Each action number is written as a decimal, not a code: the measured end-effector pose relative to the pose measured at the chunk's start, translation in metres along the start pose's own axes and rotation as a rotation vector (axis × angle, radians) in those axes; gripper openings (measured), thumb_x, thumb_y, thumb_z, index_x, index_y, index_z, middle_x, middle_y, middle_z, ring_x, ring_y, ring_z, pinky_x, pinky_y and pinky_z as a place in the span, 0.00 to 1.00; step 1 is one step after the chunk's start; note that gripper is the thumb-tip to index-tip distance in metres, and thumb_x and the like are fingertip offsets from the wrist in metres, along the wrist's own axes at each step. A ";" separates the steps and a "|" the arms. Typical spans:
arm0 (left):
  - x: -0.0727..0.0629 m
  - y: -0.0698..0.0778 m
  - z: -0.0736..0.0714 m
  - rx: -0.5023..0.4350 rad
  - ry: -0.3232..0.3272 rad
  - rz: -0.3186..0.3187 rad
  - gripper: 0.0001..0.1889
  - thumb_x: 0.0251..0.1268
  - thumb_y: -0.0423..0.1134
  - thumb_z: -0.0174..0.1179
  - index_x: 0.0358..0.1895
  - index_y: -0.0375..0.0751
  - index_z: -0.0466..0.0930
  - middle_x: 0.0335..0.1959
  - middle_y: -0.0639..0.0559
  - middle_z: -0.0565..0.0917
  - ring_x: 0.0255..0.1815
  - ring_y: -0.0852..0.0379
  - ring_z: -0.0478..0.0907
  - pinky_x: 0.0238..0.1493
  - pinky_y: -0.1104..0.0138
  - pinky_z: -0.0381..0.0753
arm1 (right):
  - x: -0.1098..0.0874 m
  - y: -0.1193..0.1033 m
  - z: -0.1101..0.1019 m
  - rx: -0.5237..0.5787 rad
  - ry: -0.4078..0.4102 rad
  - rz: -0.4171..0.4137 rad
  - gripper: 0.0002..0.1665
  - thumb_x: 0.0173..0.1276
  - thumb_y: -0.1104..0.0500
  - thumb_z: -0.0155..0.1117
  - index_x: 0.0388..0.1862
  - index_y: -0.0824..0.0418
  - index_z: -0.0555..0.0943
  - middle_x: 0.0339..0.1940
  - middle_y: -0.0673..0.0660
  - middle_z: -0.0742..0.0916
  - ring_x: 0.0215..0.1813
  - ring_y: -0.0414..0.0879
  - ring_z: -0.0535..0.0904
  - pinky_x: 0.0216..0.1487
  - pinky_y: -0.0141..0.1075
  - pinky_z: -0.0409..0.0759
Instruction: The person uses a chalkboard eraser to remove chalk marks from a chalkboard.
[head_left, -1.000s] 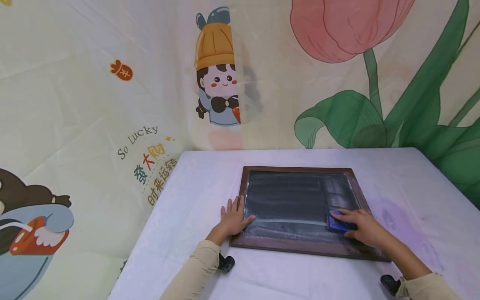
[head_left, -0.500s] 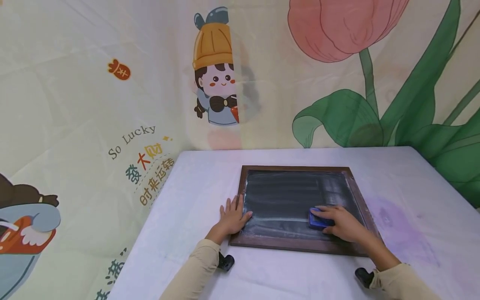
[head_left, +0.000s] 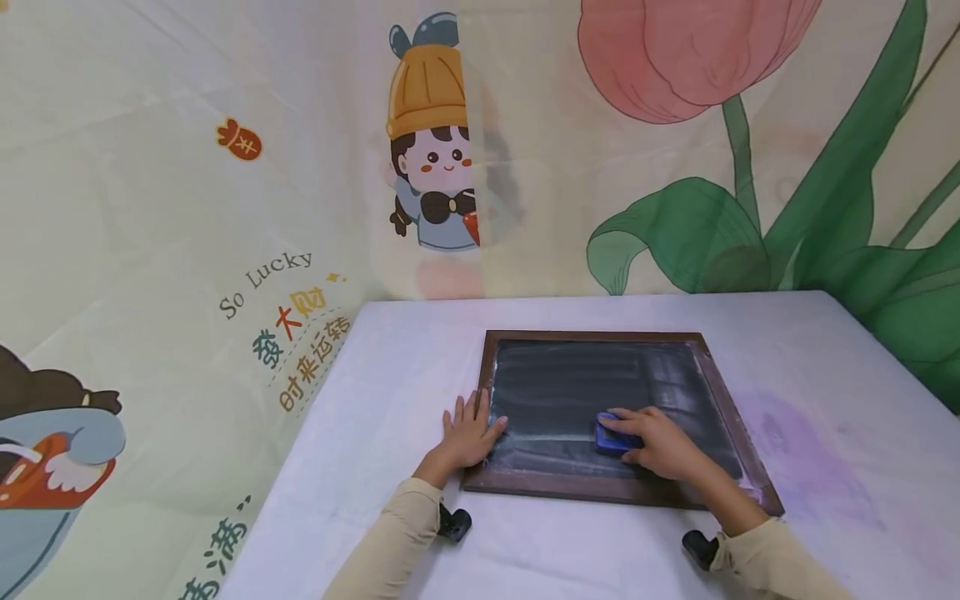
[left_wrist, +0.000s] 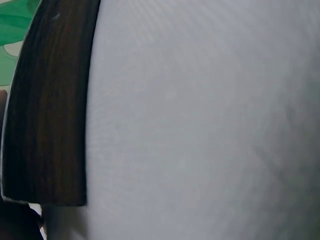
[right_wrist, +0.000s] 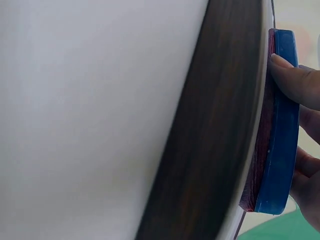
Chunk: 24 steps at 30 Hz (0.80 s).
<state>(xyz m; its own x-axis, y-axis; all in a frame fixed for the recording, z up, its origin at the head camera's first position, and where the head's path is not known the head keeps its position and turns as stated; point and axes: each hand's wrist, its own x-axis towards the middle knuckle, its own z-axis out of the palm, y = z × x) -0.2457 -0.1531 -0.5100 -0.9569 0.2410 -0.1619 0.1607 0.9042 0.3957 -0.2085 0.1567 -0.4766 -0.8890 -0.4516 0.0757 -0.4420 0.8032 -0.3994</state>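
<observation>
A small blackboard point(head_left: 562, 379) in a brown wooden frame lies flat, its dark face streaked with pale chalk haze. My left hand point(head_left: 467, 437) rests with fingers spread on the frame's left side. Toward the lower middle of the board, my right hand point(head_left: 663, 446) grips a blue blackboard eraser point(head_left: 606, 437). In the right wrist view the eraser point(right_wrist: 282, 150) shows a dark reddish felt side toward the board, with thumb and fingers about its blue back. The left wrist view has the frame's edge point(left_wrist: 50, 125) close up; the left hand is mostly hidden there.
A white-covered table point(head_left: 375, 375) carries the board, with a purple stain point(head_left: 802, 450) on the cloth to the right. Behind stands a printed backdrop point(head_left: 540, 167) with a tulip and cartoon figures. Black wrist devices point(head_left: 453, 525) sit below both hands.
The right hand has slid left across the lower board with the eraser, from near the right frame to about the middle. My left hand stays in place on the frame.
</observation>
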 end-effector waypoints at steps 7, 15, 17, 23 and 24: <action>0.001 0.001 0.002 -0.009 -0.007 -0.019 0.34 0.72 0.54 0.32 0.73 0.41 0.37 0.73 0.39 0.43 0.73 0.38 0.33 0.66 0.41 0.34 | 0.009 -0.013 0.005 -0.009 -0.009 -0.015 0.34 0.49 0.63 0.71 0.59 0.57 0.75 0.60 0.63 0.76 0.49 0.56 0.72 0.40 0.46 0.75; 0.000 0.002 0.001 -0.030 -0.020 -0.024 0.32 0.69 0.47 0.32 0.73 0.42 0.36 0.74 0.40 0.42 0.73 0.39 0.31 0.67 0.42 0.32 | 0.023 -0.029 0.014 -0.002 -0.030 -0.009 0.33 0.51 0.62 0.70 0.59 0.54 0.75 0.61 0.62 0.75 0.52 0.56 0.72 0.44 0.48 0.75; 0.000 0.001 0.002 -0.035 -0.014 -0.021 0.32 0.69 0.46 0.32 0.73 0.42 0.37 0.74 0.40 0.42 0.73 0.39 0.31 0.67 0.42 0.32 | 0.026 -0.034 0.016 0.001 -0.037 -0.019 0.32 0.52 0.62 0.70 0.59 0.54 0.75 0.62 0.62 0.75 0.52 0.57 0.72 0.45 0.49 0.75; 0.000 0.000 0.003 -0.031 -0.010 -0.004 0.33 0.68 0.46 0.33 0.73 0.41 0.36 0.74 0.40 0.41 0.73 0.39 0.30 0.66 0.42 0.31 | 0.033 -0.044 0.019 0.004 -0.053 -0.032 0.33 0.52 0.62 0.70 0.60 0.54 0.75 0.62 0.62 0.75 0.54 0.58 0.71 0.47 0.51 0.74; 0.000 -0.001 0.003 -0.034 -0.011 -0.003 0.33 0.68 0.46 0.33 0.73 0.41 0.36 0.74 0.40 0.41 0.73 0.39 0.30 0.66 0.42 0.30 | 0.034 -0.045 0.020 0.003 -0.055 -0.031 0.33 0.52 0.62 0.70 0.60 0.54 0.75 0.62 0.61 0.75 0.54 0.58 0.71 0.47 0.50 0.74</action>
<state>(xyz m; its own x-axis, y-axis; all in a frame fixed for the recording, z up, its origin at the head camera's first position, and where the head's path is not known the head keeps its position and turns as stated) -0.2453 -0.1528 -0.5127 -0.9547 0.2420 -0.1731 0.1492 0.8926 0.4254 -0.2164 0.0977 -0.4740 -0.8671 -0.4968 0.0375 -0.4686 0.7876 -0.4001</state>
